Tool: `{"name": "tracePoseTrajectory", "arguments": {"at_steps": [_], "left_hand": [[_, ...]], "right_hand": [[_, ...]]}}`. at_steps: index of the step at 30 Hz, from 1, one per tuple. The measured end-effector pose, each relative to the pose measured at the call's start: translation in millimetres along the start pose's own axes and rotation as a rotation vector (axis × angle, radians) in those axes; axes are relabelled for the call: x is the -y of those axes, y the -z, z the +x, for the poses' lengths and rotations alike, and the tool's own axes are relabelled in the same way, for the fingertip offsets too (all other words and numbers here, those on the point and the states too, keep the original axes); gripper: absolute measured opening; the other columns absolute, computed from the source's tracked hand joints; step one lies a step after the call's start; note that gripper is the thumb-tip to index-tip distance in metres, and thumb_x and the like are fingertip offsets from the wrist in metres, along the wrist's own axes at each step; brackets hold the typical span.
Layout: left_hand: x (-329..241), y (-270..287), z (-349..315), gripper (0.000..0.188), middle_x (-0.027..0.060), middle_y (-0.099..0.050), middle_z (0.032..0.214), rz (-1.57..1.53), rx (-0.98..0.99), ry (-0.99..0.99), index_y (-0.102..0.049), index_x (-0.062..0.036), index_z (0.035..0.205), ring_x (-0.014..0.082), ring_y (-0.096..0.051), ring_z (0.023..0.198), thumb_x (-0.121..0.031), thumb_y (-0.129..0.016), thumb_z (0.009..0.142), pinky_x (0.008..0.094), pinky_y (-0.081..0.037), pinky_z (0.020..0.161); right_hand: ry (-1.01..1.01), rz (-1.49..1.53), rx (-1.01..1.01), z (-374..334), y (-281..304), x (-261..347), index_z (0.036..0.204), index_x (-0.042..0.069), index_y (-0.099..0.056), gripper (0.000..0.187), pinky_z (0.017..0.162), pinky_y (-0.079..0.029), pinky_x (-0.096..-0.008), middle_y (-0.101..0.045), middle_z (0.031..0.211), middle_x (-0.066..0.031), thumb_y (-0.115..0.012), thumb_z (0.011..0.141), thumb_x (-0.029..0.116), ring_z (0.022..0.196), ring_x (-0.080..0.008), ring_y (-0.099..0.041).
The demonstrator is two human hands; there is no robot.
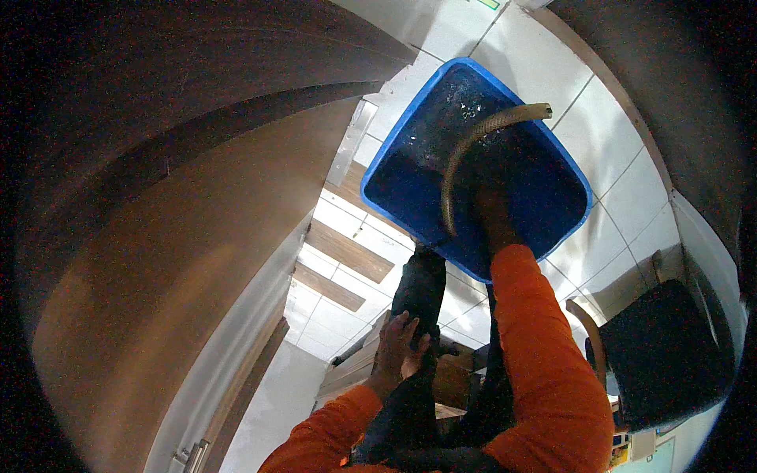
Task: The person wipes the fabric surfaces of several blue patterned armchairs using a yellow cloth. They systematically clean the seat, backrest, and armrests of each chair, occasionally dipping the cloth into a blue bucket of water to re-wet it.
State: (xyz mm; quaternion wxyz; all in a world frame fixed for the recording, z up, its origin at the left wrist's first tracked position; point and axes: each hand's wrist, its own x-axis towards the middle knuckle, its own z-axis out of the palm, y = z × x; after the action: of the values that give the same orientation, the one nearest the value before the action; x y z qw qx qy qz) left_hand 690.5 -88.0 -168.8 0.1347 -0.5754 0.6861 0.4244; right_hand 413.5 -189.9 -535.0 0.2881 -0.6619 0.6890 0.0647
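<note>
While the right hand [493, 213] reaches into the blue tub [410, 193] at twelve o'clock, fingers hidden — grip untellable — beside the hose [465, 150]; the left hand [400, 340] rests open-fingered on the dark-trousered knee [422, 292] at six, seemingly for support.

A blue plastic tub [552, 205] is sitting on the pale tiled floor, seen from above, its rounded-square rim brighter blue than its dark, wet-looking inside. Small pale flecks are lying scattered near its far corner. A brownish-green flexible hose [473, 138] is arching over the tub, its open end pointing toward the right rim and its length curving down into the basin toward the near edge. The right hand [493, 209] is reaching down into the tub just beside the hose; whether it is gripping the hose cannot be told in the shadow.
</note>
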Motion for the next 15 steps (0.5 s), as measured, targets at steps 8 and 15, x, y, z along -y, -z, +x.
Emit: {"name": "tracePoseTrajectory", "arguments": {"at_steps": [8,15], "left_hand": [[-1,-5,1,0.047,0.023,-0.052,0.135,-0.02,-0.053,-0.009,-0.061,-0.0024,0.124,0.0401,-0.049,0.126,-0.033,-0.068,0.089,0.0525,-0.034,0.111],[3,-4,1,0.048,0.0244,-0.052,0.135,0.031,-0.003,-0.009,-0.058,-0.0029,0.127,0.0414,-0.048,0.125,-0.032,-0.068,0.09,0.0533,-0.034,0.108]], "right_hand": [[-0.258,0.305,0.002,-4,92,8,0.118,0.007,-0.067,0.035,0.101,-0.044,-0.0563,-0.066,0.117,-0.0235,-0.06,0.087,0.021,0.108,-0.0406,-0.063],[-0.269,-0.097,-0.195,-6,65,3,0.117,0.012,-0.07,0.037,0.107,-0.036,-0.0563,-0.06,0.131,-0.0193,-0.065,0.082,0.025,0.122,-0.0402,-0.055]]}}
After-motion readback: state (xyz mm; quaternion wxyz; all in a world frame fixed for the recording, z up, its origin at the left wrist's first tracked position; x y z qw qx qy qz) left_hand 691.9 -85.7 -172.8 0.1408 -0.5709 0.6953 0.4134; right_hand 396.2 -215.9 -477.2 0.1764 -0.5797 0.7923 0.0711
